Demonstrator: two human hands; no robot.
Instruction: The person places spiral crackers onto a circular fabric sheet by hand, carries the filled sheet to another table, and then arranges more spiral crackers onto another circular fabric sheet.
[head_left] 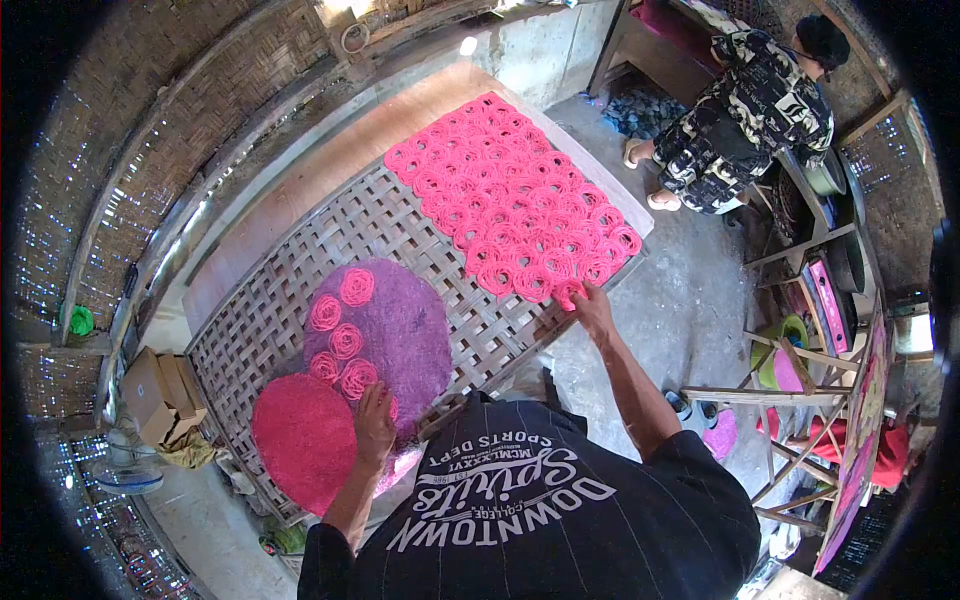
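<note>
Pink coils of noodle-like strands [510, 200] lie packed in rows over the far right part of a woven slatted rack [330, 225]. My right hand [594, 312] pinches one pink coil [569, 293] at the near edge of these rows. On the rack's left part, a round purple mat-like disc [405, 305] carries several separate pink coils [346, 341]. My left hand [376, 425] is at the near side of this disc, its fingers closed around a pink coil [392, 408] that they partly cover. A round magenta disc [303, 440] overlaps the purple one at the lower left.
Another person [745, 115] in patterned black clothing bends at the upper right. Wooden shelving [800, 390] with tubs stands at the right. A cardboard box [160, 395] sits left of the rack. A plywood board [290, 215] lies along the wall side.
</note>
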